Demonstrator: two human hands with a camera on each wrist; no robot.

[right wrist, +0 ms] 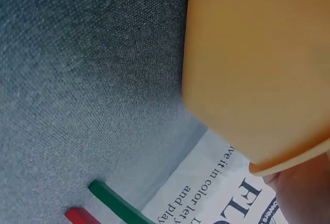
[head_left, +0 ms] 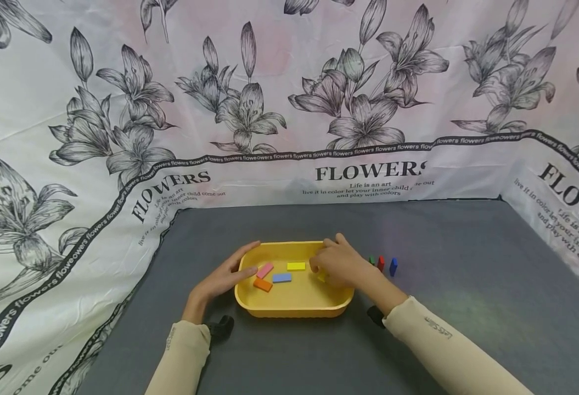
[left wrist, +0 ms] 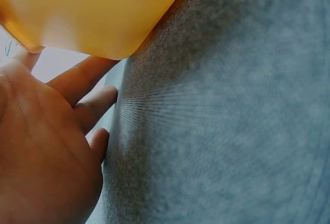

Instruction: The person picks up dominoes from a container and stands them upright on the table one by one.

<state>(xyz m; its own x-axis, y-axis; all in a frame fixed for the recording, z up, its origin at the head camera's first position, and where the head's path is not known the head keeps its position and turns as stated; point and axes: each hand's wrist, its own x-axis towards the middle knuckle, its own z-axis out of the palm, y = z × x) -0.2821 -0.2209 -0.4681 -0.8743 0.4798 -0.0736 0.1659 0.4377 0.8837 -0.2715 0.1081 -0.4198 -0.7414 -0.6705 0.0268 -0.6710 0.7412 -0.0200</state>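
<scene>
A shallow yellow plastic basin [head_left: 294, 313] stands on the grey table. My left hand [head_left: 227, 274] holds its left side, thumb over the rim and fingers along the outer wall. Inside lie a pink block [head_left: 264, 270], an orange block [head_left: 262, 285], a light blue block [head_left: 281, 278] and a yellow block [head_left: 296, 266], all flat. My right hand [head_left: 337, 264] reaches over the right rim, its bent fingers at a second yellow block [head_left: 322, 276], mostly hidden by the hand. In the right wrist view the basin wall [right wrist: 258, 69] covers most of that hand.
To the right of the basin, a green block [head_left: 371, 259], a red block [head_left: 381, 263] and a dark blue block [head_left: 393, 266] stand upright on the grey table [head_left: 467, 307]. A flower-printed white cloth [head_left: 269, 181] hangs behind and along the sides.
</scene>
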